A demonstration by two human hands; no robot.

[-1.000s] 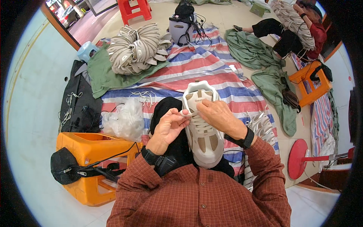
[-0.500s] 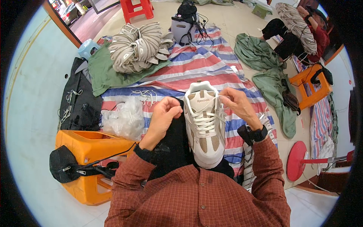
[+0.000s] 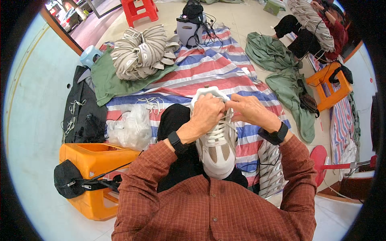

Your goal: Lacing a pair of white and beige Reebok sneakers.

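A white and beige sneaker point(image 3: 219, 154) rests on my lap, its toe pointing toward me. White laces point(image 3: 217, 133) cross its front in several rows. Over the tongue and upper eyelets, my left hand point(image 3: 208, 111) is closed, its fingers curled in a pinch. My right hand point(image 3: 250, 109) meets it at the right side of the shoe opening, with thumb and forefinger pressed together. The shoelace appears to run into both hands, though the fingers hide its ends. Most of the tongue is covered by the left hand.
A striped tarp point(image 3: 201, 76) spreads over the floor. On it lie a clear plastic bag point(image 3: 130, 127), loose laces point(image 3: 150, 104) and a ring of shoe uppers point(image 3: 140, 52) on green cloth. An orange stool point(image 3: 96, 154) lies at my left. Another person point(image 3: 335, 28) sits at the far right.
My left hand has moved right and up from beside the shoe onto its tongue. My right hand has shifted slightly left, so both now meet at the shoe's top.
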